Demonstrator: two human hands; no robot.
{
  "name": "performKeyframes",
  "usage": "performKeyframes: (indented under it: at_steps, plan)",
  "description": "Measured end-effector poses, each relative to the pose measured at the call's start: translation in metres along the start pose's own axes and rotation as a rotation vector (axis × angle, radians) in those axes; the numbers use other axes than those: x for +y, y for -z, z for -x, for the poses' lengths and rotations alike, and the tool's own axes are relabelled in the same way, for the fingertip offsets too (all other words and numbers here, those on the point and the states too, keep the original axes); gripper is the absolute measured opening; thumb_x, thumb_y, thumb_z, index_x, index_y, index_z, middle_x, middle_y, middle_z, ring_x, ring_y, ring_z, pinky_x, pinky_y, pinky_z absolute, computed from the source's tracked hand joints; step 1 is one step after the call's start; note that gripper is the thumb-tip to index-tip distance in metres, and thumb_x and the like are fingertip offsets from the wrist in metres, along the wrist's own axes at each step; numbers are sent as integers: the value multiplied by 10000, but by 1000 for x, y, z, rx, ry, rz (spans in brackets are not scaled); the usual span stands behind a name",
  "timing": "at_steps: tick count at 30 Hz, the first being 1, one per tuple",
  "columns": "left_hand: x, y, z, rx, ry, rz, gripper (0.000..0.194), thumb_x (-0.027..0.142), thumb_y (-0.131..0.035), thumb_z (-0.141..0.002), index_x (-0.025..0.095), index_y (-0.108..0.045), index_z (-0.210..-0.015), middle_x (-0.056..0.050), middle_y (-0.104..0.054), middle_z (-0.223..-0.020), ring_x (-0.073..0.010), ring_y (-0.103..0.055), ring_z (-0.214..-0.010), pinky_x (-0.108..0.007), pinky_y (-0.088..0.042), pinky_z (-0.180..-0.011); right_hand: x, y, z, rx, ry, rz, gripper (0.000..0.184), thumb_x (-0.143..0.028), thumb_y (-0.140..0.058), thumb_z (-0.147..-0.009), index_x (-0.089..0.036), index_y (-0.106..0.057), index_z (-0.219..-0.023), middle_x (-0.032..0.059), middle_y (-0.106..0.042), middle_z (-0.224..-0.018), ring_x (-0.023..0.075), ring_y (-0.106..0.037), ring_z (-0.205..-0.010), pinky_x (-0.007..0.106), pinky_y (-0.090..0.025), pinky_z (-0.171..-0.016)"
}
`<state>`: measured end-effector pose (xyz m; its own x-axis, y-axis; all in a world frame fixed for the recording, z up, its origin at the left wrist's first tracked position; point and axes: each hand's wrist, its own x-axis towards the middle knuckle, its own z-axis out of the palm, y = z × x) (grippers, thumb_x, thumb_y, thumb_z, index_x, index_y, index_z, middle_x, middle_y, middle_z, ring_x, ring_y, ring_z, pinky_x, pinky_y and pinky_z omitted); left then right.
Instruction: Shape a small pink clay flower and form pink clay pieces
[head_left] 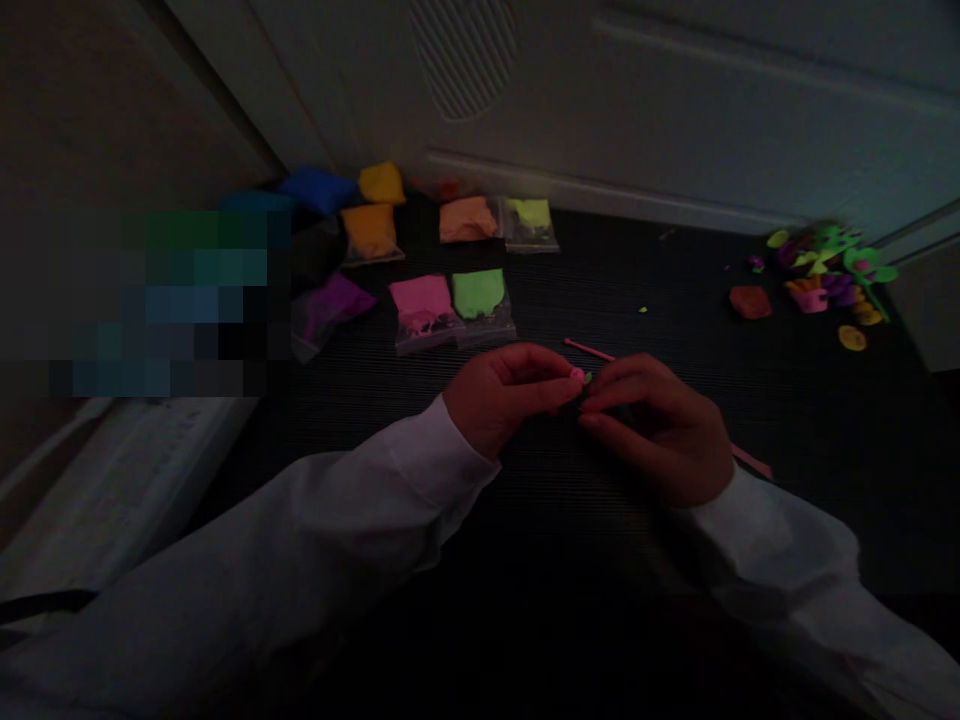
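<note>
Two bare hands, left (510, 395) and right (664, 425), nearly meet; fingers curl, thumbs extended; white-sleeved forearms (360, 490) angle inward.

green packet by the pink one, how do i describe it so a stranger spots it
On the dark table, just beyond the left hand, two packets lie side by side. The green packet is the right one, beside the pink packet, and greener than the yellowish packet farther back.

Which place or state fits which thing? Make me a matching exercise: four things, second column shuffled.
1. Blue packet
2. Reddish lump
3. Left hand
4. Pink stick

A. Pinching a small pink piece
B. Partly hidden by the right hand
C. Beside the yellow packet
D. Near the colourful pieces

Pairs: 1-C, 2-D, 3-A, 4-B
</note>
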<state>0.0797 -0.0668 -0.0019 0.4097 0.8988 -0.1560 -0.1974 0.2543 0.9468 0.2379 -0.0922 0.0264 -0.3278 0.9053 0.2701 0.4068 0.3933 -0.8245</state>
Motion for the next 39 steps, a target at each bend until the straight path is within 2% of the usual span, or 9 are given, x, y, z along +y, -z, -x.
performKeyframes:
  at_steps: [4,8,15,24,39]
  plan:
    - [2,-4,2,7,72,166,137,201,-615,-595,153,-547,-703,19,-600,-680,-67,-534,-577,-226,-428,-541,1,-2,1,25,52,42,113,-180,-583,-662,-216,-570,-768,9,-566,-788,132,-533,-756,306,-434,-689]
    - [4,-5,3,-7,176,343,194,177,-646,-568,166,-584,-752,32,-598,-653,-64,-537,-587,-214,-412,-561,5,-3,0,60,97,11,146,-149,-601,-640,-216,-569,-766,1,-563,-758,125,-533,-726,297,-441,-663]
    - [1,-7,4,8,252,494,153,133,-647,-569,163,-606,-714,33,-603,-676,-70,-552,-640,-213,-407,-610,5,-2,0,83,107,54,138,-147,-607,-632,-201,-574,-755,6,-560,-753,124,-531,-716,289,-441,-641]
    - [1,-8,3,-9,225,518,150,98,-640,-564,151,-595,-697,32,-603,-686,-62,-552,-641,-195,-398,-593,6,-2,0,82,166,205,122,-138,-597,-641,-174,-575,-756,21,-555,-751,115,-526,-712,276,-431,-647]
    - [3,-12,5,24,205,489,135,86,-643,-546,145,-596,-659,34,-598,-643,-53,-542,-613,-191,-404,-596,5,-2,0,105,176,210,139,-113,-583,-648,-179,-553,-767,6,-571,-721,111,-526,-696,270,-428,-629]
